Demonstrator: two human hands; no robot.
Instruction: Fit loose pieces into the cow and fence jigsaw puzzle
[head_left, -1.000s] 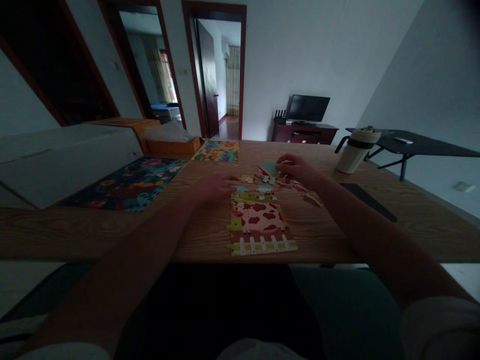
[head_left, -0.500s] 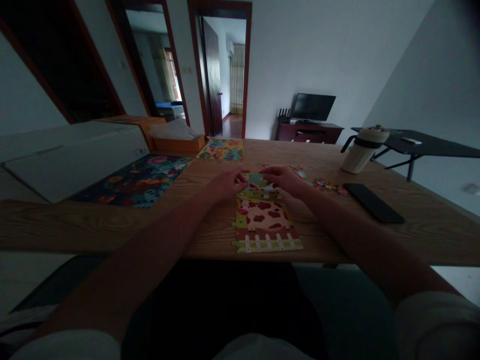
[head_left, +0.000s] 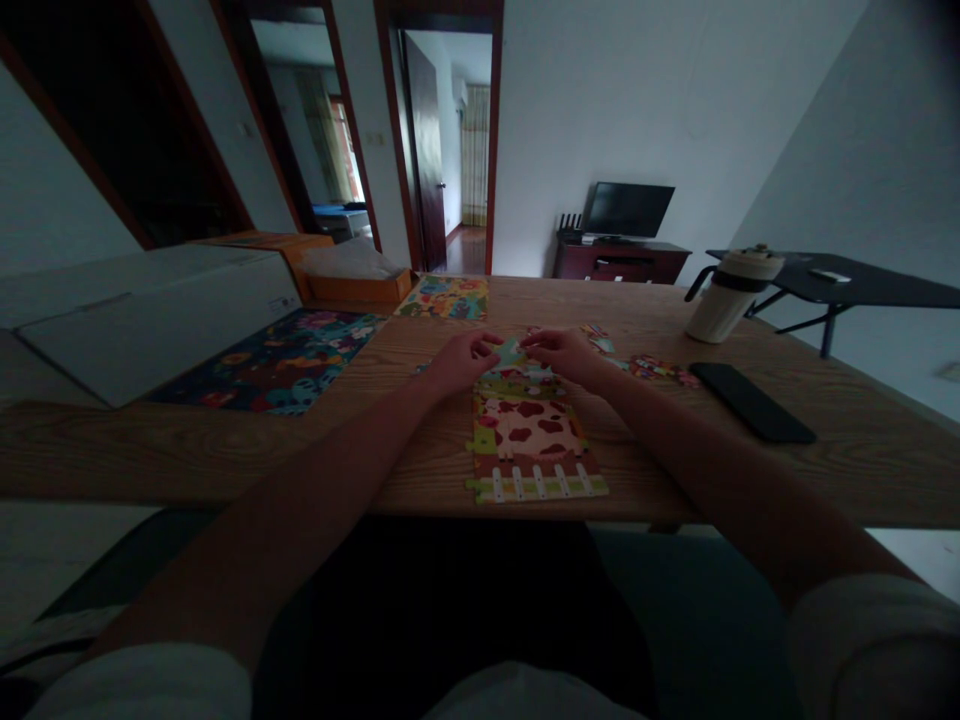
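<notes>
A partly joined jigsaw puzzle (head_left: pixel 536 430) lies on the wooden table in front of me, showing a brown-spotted cow and a white fence. At its far end is a pale blue-green puzzle piece (head_left: pixel 509 352). My left hand (head_left: pixel 459 362) is closed at the left edge of this piece, thumb and fingers curled in a pinch. From the other side, my right hand (head_left: pixel 566 355) pinches the piece's right edge. Fingers hide parts of its sides. Loose puzzle pieces (head_left: pixel 652 367) lie to the right, beyond my right forearm.
A black phone-like slab (head_left: pixel 750 402) and a cream tumbler (head_left: pixel 735 295) stand to the right. At left are a dark printed puzzle sheet (head_left: pixel 277 360), a large white box (head_left: pixel 157 310) and an orange tray (head_left: pixel 360 288). A colourful animal sheet (head_left: pixel 444 299) lies farther back.
The pale blue-green piece and both hands have shifted slightly away from me, and more of the piece's far part shows. The cow section stays in place.
</notes>
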